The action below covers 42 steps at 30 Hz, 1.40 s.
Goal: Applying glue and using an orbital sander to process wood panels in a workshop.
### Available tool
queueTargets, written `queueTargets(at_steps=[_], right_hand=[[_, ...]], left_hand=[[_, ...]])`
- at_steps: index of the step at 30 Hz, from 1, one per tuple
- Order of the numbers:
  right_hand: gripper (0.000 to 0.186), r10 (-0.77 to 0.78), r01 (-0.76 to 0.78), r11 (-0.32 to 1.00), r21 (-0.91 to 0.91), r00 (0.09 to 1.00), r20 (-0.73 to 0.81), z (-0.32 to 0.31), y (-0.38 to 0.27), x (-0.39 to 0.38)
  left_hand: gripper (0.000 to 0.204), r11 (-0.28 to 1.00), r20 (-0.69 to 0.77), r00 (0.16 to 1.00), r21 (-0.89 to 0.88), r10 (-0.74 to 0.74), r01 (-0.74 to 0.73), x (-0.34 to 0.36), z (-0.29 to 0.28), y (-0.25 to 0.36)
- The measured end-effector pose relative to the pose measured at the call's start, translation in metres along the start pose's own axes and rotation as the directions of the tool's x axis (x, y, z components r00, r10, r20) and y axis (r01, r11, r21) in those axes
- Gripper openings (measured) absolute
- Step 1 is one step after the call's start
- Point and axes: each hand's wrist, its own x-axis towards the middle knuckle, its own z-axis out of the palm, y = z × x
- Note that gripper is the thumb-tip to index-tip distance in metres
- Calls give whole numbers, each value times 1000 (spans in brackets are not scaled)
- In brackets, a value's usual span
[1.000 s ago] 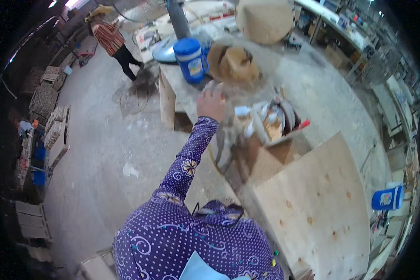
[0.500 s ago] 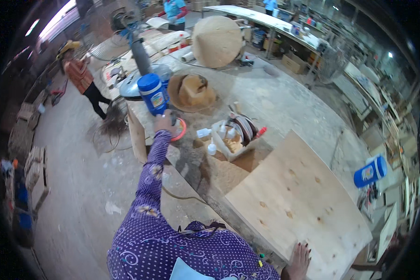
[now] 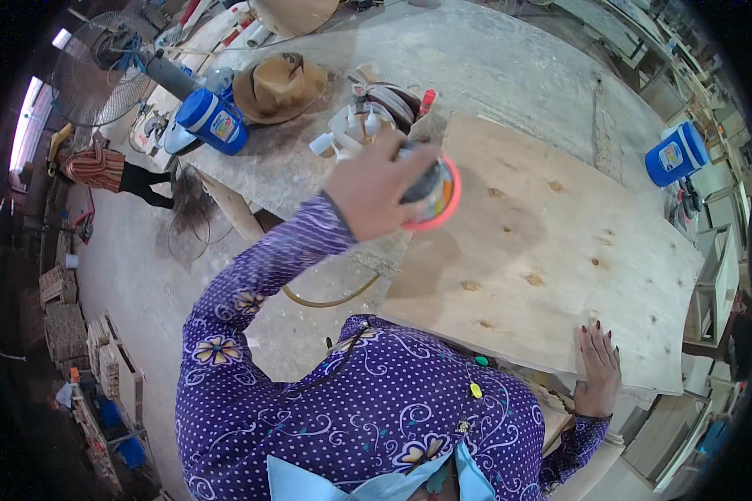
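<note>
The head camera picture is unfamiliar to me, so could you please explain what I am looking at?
No machine is working here: these are a person's own bare hands, seen from a wide fisheye camera worn on the head and looking down, so straight edges bend. The left hand grips a round object with a pinkish-red rim; I cannot tell exactly what it is. The right hand rests on a pale wooden sheet, near its edge. That sheet lies on a worktable, which also bears a brown hat, a blue jug and small white bottles.
</note>
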Motion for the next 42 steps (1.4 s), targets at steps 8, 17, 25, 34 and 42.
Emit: queueTargets(at_steps=[8, 17, 25, 34, 42], right_hand=[[72, -38, 38, 999, 6, 994, -107, 12, 0, -6], [66, 41, -38, 999, 23, 994, -102, 21, -6, -9], [57, 42, -41, 999, 11, 992, -115, 31, -8, -6], [56, 22, -25, 1000, -13, 974, -224, 40, -6, -6], [49, -61, 52, 998, -39, 949, -311, 67, 26, -18]], left_hand=[[63, 971, -85, 976, 156, 198, -183, 38, 52, 8], [61, 984, -16, 989, 105, 147, -144, 28, 48, 9], [63, 978, -191, 972, 181, 137, -103, 54, 52, 2], [63, 985, -146, 978, 115, 147, -131, 46, 54, 5], [67, 981, 424, 886, -126, 190, -150, 15, 16, 40]])
